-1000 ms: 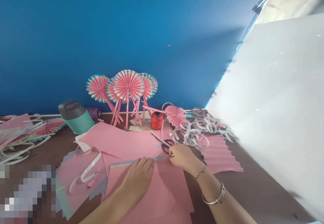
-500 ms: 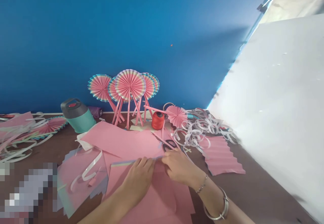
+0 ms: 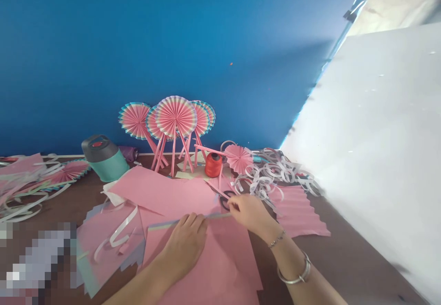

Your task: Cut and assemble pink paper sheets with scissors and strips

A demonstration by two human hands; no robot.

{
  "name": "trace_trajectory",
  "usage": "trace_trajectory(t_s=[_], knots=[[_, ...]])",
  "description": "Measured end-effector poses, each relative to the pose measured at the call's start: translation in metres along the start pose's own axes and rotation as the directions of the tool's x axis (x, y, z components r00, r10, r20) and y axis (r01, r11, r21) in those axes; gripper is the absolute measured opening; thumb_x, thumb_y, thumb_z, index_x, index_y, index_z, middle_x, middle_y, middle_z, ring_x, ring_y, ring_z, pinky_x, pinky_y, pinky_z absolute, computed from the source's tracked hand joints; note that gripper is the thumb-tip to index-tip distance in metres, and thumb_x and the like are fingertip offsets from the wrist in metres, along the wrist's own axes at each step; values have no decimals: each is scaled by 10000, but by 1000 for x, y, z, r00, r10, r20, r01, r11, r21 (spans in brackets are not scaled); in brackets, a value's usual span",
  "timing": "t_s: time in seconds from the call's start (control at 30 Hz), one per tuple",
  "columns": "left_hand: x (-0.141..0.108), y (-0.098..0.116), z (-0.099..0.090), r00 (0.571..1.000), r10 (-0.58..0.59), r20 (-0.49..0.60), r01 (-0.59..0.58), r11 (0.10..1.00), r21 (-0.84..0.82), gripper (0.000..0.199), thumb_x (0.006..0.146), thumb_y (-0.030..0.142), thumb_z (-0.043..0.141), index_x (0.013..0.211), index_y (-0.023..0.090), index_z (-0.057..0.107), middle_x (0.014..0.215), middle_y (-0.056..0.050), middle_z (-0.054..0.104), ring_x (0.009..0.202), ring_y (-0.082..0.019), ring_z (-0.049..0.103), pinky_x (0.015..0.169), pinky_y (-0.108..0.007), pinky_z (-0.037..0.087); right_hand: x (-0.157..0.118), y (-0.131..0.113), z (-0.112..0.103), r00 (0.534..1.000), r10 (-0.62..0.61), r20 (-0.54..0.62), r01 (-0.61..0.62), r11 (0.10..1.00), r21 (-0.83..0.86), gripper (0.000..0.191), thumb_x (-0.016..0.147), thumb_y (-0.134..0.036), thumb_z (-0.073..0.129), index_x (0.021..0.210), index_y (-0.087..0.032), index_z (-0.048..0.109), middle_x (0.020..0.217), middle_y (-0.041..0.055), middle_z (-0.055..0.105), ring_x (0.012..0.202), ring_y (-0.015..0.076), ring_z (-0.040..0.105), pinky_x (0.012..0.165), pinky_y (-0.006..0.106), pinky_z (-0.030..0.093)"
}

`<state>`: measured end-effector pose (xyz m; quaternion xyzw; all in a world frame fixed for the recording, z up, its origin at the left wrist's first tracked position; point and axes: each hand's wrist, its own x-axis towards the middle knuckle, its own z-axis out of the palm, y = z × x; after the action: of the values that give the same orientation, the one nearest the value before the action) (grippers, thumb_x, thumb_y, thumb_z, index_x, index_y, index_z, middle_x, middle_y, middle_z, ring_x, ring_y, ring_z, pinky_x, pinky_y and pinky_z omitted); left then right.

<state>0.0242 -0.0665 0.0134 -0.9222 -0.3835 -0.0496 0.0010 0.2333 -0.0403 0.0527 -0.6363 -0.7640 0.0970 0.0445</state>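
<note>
Pink paper (image 3: 220, 268) lies in front of me, with a narrow blue and yellow band (image 3: 161, 226) along its far edge. My left hand (image 3: 186, 243) rests on the sheet, fingers flat and extended over that band. At the band's right end is my right hand (image 3: 250, 213), its fingers curled together; whatever may be between the fingertips is hidden. Just beyond those fingers are scissors (image 3: 225, 200) with dark handles, partly covered by the hand and paper. Another pink sheet (image 3: 172, 192) lies past the band.
Pleated paper fans (image 3: 175, 117) on pink sticks lean against the blue board (image 3: 206, 34). A red thread spool (image 3: 213, 165), a pink rosette (image 3: 239, 159) and curled white strips (image 3: 267, 176) lie beyond. Rightward is pleated pink paper (image 3: 299, 213); a teal flask (image 3: 108, 162) stands left.
My right hand has moved slightly right and up, away from my left hand, uncovering more of the band. The left hand stays on the paper. The view has shifted slightly.
</note>
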Motion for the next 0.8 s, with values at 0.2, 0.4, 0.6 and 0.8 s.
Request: trace_trajectory(t_s=[0.2, 0.4, 0.6, 0.8], knots=[[-3, -7, 2, 992, -78, -101, 61, 985, -162, 289, 867, 116, 341, 1061, 179, 546, 1029, -81, 582, 900, -231, 531, 796, -388, 462, 22, 10, 23, 985, 33, -171, -21, 997, 73, 180, 793, -184, 564, 942, -187, 665, 971, 65, 644, 939, 198, 579, 759, 265, 395], [-7, -15, 18, 971, -118, -209, 76, 978, -196, 362, 860, 172, 379, 1203, 203, 490, 1144, -82, 588, 1029, -233, 531, 859, -384, 462, 24, 12, 28, 985, 18, -172, -4, 997, 81, 139, 781, -180, 579, 885, -206, 667, 931, 48, 646, 905, 194, 578, 746, 274, 406], [-8, -22, 30, 952, -157, -263, 130, 984, -119, 381, 863, 252, 427, 1234, 215, 504, 1326, -82, 516, 1234, -271, 419, 967, -433, 407, 22, 10, 27, 933, -6, -361, 56, 990, 129, 163, 797, -100, 522, 827, -187, 657, 907, 72, 628, 884, 197, 556, 758, 293, 410], [-8, -21, 31, 941, -163, -296, 116, 979, -168, 288, 837, 210, 455, 1110, 210, 547, 1248, -89, 560, 1195, -269, 450, 941, -436, 421, 16, 2, 31, 957, -187, -224, 243, 935, 259, 90, 691, -106, 615, 634, -176, 615, 757, 39, 598, 785, 179, 539, 718, 286, 413]])
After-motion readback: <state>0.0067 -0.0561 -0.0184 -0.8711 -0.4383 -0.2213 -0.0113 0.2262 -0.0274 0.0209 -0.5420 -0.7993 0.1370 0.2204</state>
